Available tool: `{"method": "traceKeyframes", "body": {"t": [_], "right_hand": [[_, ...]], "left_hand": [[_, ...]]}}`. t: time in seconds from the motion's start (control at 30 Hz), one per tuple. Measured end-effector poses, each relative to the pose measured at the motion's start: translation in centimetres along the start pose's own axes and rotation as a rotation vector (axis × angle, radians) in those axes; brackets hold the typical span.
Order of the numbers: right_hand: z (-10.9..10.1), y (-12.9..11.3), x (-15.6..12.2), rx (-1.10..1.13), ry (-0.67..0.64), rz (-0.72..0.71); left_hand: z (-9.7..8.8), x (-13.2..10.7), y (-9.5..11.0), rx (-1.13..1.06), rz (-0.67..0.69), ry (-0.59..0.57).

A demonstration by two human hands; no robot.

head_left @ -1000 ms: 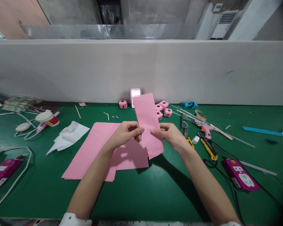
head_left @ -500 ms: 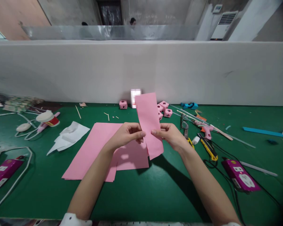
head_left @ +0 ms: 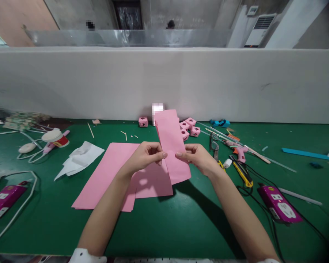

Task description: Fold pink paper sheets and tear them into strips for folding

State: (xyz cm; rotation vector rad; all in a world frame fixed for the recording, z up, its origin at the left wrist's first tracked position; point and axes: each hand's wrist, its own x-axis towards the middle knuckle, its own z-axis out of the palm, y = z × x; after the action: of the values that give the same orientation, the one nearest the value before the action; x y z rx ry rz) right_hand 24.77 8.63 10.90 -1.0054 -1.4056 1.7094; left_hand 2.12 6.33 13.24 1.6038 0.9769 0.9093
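Between my two hands a strip of pink paper [head_left: 170, 135] stands raised above the table, leaning slightly left at its top. A second pink edge shows behind it, so it is folded or doubled; I cannot tell which. My left hand [head_left: 150, 155] pinches its left edge between thumb and fingers. On the opposite edge my right hand [head_left: 193, 157] grips with the thumb in front. Larger sheets of pink paper [head_left: 104, 179] lie flat beneath and left of my left forearm. Behind the strip, several small pink paper boxes [head_left: 195, 131] with dark diamond marks sit near the partition.
A white sheet [head_left: 80, 159] and a paper cup [head_left: 55, 137] lie left. To the right are scissors [head_left: 214, 146], a yellow utility knife [head_left: 244, 173], a pink glue gun [head_left: 239, 151] and a purple power strip [head_left: 281, 204] with cables. A white partition [head_left: 98, 84] borders the green table.
The strip's top has shifted a little left, and its lower edge has turned, with more of a layer behind showing. Both hands keep their grip almost in place.
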Motion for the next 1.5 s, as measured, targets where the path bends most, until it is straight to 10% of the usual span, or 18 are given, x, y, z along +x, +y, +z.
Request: {"method": "traceKeyframes", "body": {"t": [0.43, 0.83, 1.23, 1.5], "right_hand": [[0.1, -0.2, -0.2, -0.055, -0.009, 0.003], [2.3, 0.7, -0.1, -0.268, -0.008, 0.019], [1.6, -1.2, -1.5, -0.244, 0.393, -0.371], [1.6, -1.3, -2.2, -0.551, 0.275, -0.368]], "left_hand": [[-0.2, 0.2, -0.3, -0.032, -0.047, -0.030], [2.3, 0.6, -1.0, -0.198, -0.005, 0.486], [4.2, 0.3, -1.5, 0.105, -0.028, 0.116], [2.9, -0.2, 0.7, 0.100, 0.140, 0.294]]}}
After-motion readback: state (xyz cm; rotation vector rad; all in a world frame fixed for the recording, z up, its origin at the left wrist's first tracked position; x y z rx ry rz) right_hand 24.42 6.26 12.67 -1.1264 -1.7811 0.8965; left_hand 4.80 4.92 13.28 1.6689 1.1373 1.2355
